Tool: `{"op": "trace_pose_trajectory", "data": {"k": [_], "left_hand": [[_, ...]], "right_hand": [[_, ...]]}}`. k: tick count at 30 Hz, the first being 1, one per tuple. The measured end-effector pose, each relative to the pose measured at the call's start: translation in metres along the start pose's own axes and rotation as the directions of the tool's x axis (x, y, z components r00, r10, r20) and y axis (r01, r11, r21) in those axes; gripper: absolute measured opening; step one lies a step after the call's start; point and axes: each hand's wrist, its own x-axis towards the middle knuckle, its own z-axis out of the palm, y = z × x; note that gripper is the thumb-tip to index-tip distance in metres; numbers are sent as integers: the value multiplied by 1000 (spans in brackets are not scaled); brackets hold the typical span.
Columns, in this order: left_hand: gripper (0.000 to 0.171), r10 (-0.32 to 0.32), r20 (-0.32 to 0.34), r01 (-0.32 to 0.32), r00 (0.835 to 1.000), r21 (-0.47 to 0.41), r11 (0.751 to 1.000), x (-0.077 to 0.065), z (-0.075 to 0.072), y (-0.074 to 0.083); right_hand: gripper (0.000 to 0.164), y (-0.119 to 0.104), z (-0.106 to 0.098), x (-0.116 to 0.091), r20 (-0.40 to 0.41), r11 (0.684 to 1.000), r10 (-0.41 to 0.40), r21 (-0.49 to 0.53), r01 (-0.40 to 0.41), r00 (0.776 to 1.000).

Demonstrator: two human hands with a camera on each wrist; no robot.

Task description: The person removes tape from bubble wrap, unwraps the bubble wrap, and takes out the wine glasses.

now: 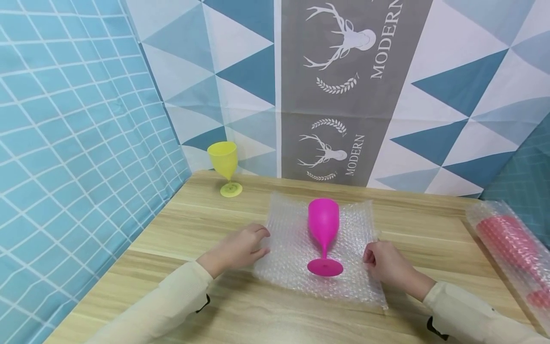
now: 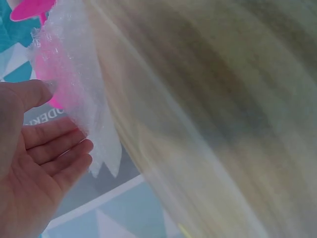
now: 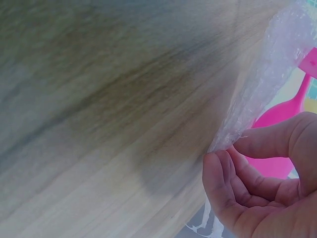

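A magenta plastic goblet (image 1: 324, 222) lies on a sheet of clear bubble wrap (image 1: 292, 272), its bowl toward the wall and its round foot toward me. My left hand (image 1: 245, 244) is at the sheet's left edge, thumb and fingers apart. In the left wrist view, the fingertips (image 2: 85, 145) of that hand touch the wrap's edge. At the opposite side, my right hand (image 1: 386, 263) pinches the wrap's right edge between thumb and curled fingers; the right wrist view shows this bubble wrap edge (image 3: 233, 126) a little raised.
A yellow goblet (image 1: 224, 160) stands upright at the table's back left corner. On the right edge lies a red goblet rolled in bubble wrap (image 1: 511, 243). Patterned cloth (image 1: 240, 71) hangs behind the wooden table (image 1: 189, 215), with blue checked cloth (image 1: 77, 143) on the left.
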Motion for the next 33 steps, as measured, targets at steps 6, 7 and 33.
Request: {"op": "trace_pose_trajectory", "data": {"k": [6, 7, 33], "left_hand": [[29, 1, 4, -1, 1000, -32, 999, -3, 8, -5], [29, -1, 6, 1, 1000, -39, 999, -4, 10, -6], [31, -95, 134, 102, 986, -50, 994, -8, 25, -2]], "right_hand": [[20, 1, -1, 2, -7, 1000, 6, 8, -6, 1000], [20, 1, -1, 2, -6, 1000, 5, 12, -5, 1000], [22, 17, -11, -11, 40, 989, 128, 72, -130, 991]]}}
